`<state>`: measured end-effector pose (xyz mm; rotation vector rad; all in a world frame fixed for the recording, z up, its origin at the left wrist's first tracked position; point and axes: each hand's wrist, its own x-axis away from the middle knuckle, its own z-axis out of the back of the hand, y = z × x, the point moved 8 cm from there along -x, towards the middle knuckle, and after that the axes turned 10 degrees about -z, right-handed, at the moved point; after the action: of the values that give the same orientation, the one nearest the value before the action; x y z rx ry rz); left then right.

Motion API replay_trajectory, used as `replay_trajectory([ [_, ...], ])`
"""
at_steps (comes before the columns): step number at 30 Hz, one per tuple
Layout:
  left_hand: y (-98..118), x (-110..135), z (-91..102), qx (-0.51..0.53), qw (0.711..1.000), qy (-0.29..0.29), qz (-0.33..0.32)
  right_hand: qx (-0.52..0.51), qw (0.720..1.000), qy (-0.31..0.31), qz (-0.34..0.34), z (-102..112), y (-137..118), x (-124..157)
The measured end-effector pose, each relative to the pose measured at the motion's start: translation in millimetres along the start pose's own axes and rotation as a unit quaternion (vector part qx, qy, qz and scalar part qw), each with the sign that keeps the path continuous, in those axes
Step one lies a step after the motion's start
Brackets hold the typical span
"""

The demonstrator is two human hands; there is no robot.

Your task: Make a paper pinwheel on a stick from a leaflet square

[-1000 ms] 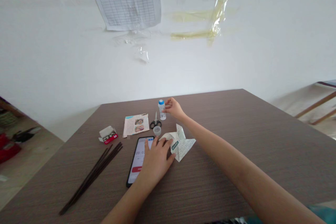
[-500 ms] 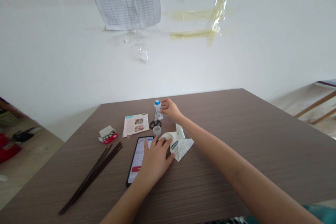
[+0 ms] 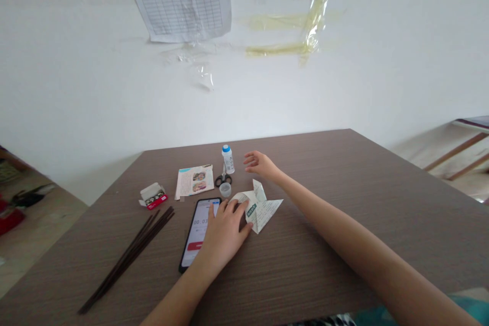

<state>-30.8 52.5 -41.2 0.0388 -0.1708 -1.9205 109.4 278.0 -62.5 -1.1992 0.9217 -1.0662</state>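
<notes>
Folded paper [image 3: 265,212]: printed sheet creased into angular flaps, with a green label strip; lies on the table directly right of the left hand and below the right hand.

Left hand [image 3: 223,234]: open, palm down, not visibly gripping; fingertips [image 3: 240,207] rest on the paper's left edge.

Right hand [image 3: 260,163]: open, fingers loosely curled, holding nothing; hovers beyond the paper, touching no object.

Change: the right hand has moved rightward, away from the bottle, and a clear gap now separates them. The left hand and the paper remain in nearly the same place.

Effect: only the left hand now contacts the paper.

Near right hand: white plastic bottle with blue cap [image 3: 228,159], upright, to its left; black-handled scissors [image 3: 223,179] lie flat just below the bottle.

Near left hand: small clear plastic cup [image 3: 225,190] stands just beyond the fingers; smartphone [image 3: 199,229] shows a timer, its digits partly hidden, and the palm overlaps its right edge.

Left of left hand: printed booklet [image 3: 194,182], open red-and-white box [image 3: 153,196], bundle of long dark sticks [image 3: 130,260].

Surface under both hands: brown wood-grain table [image 3: 305,244].
</notes>
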Motion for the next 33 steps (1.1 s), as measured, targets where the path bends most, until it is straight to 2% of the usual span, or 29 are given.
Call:
replay_trajectory([
  [8,0,-4,-7.5,0.002,1.0,0.031,-0.004,0.063,0.994,-0.086,0.029,26,-15,79],
  [10,4,-4,-6.2,-0.001,1.0,0.031,0.001,0.123,0.984,-0.111,0.059,29,-17,102],
  [16,15,-2,0.5,0.001,0.999,0.038,0.003,0.289,0.947,-0.089,0.104,38,-6,153],
  [22,19,-2,-0.6,0.005,0.999,0.041,-0.012,0.391,0.912,-0.069,0.107,38,7,174],
  [33,24,-5,-1.8,0.014,0.999,0.044,-0.017,0.464,0.884,-0.012,0.057,20,15,192],
])
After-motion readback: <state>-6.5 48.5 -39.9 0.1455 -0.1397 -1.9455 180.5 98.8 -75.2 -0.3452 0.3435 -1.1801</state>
